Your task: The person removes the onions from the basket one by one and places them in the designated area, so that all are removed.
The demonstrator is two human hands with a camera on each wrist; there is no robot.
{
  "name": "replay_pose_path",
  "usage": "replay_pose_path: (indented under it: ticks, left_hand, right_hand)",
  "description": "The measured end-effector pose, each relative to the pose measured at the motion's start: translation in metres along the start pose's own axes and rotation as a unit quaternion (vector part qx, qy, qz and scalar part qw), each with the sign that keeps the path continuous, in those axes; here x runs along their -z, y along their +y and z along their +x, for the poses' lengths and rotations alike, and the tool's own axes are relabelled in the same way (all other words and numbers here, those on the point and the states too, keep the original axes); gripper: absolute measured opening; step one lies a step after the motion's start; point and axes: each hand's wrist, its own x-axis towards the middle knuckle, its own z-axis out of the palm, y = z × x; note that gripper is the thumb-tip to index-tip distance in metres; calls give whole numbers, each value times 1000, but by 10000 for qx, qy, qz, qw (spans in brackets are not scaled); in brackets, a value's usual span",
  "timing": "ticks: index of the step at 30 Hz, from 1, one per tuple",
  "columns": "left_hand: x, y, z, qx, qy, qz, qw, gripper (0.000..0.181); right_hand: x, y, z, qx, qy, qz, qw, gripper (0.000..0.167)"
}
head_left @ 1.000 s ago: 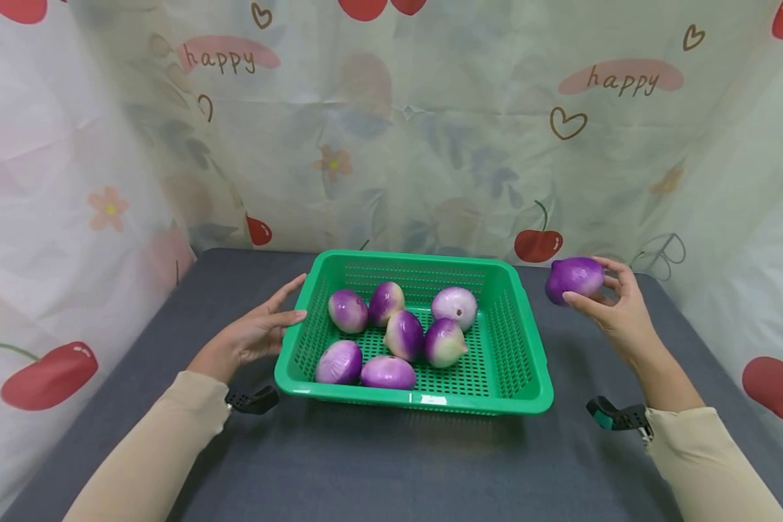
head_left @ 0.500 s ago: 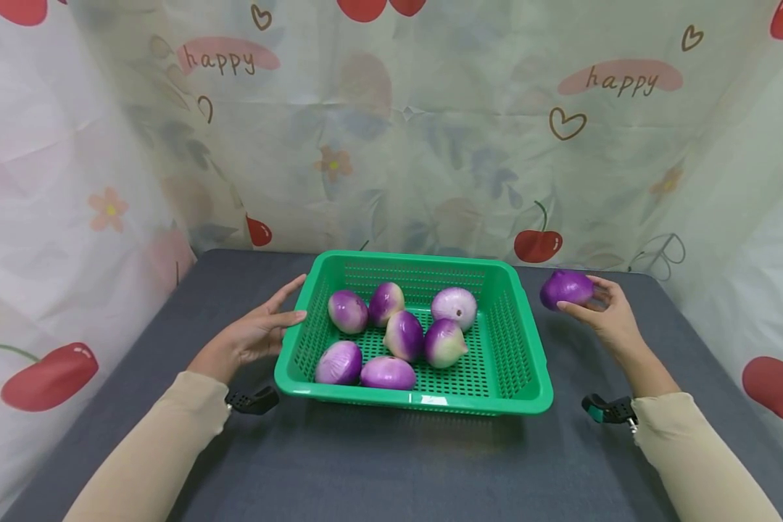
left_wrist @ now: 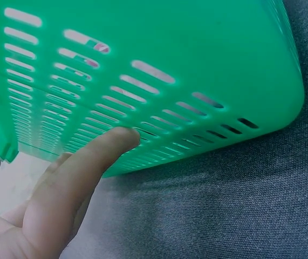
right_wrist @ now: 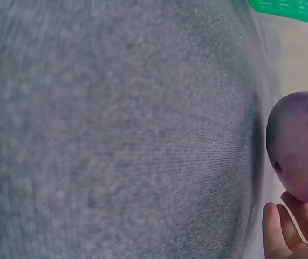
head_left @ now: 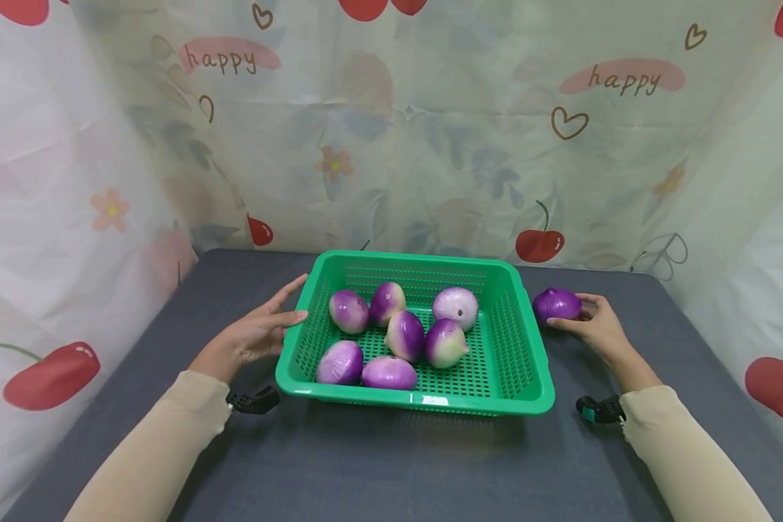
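Note:
A green perforated plastic basket [head_left: 502, 406] stands mid-table in the head view, with several purple-and-white onions [head_left: 404, 336] lying in it. At its left end is my left hand [head_left: 251, 337], fingers extended to the rim. The left wrist view has a fingertip of that hand [left_wrist: 73, 189] against the slotted basket wall [left_wrist: 234, 54]. Just right of the basket, my right hand [head_left: 603, 335] holds a deep purple onion [head_left: 555, 306] between thumb and fingers, low over the table. The right wrist view catches this onion [right_wrist: 296, 145] at its right edge, with fingers [right_wrist: 305, 218] below.
Dark grey cloth covers the table [head_left: 391, 464]. A printed curtain [head_left: 431, 167] hangs behind it and along both sides. Each wrist wears a black strap, such as the right strap [head_left: 600, 410].
My right hand has brought the purple onion down and leftward, closer to the basket's right side. The left hand and the basket have stayed put.

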Motion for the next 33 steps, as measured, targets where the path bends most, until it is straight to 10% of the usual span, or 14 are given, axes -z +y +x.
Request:
replay_pose_path:
  ticks: [33]
  left_hand:
    - [-1, 0, -1, -27, 37, 32, 10000, 79]
  right_hand:
    - [10, 20, 6, -240, -539, -326, 9977, 101]
